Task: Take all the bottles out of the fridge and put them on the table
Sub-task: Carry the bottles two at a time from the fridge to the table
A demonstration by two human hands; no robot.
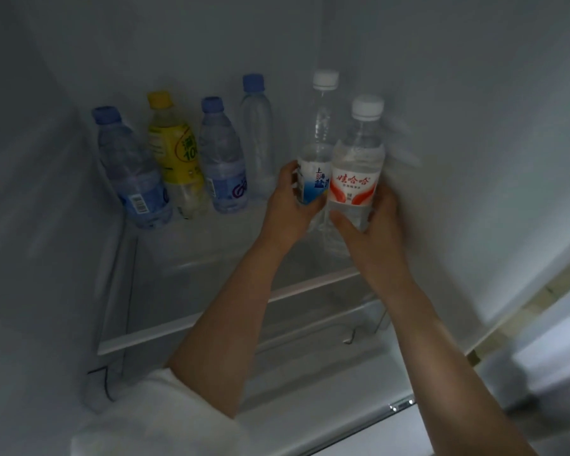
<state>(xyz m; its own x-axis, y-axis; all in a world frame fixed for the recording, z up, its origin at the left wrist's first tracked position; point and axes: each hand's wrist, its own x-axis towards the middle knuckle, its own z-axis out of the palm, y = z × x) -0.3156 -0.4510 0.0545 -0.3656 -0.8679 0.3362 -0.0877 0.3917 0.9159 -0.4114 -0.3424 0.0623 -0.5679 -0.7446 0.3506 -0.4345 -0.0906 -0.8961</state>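
Evidently each hand grips one bottle for carrying: left hand [285, 205] the blue-label bottle [313, 179], right hand [372, 225] the red-label bottle [356, 179]. Four bottles [178, 159] wait on the shelf [191, 327].

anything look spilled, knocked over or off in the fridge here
Nothing stands out. The four bottles left on the shelf look upright with caps on; their slant looks like the wide lens. The left hand holds the blue-label bottle, the right hand the red-label bottle. No spill shows.

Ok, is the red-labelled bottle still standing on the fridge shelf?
Cannot tell for sure. The red-labelled bottle is upright, with the right hand wrapped round its base, hiding whether it touches the glass shelf.
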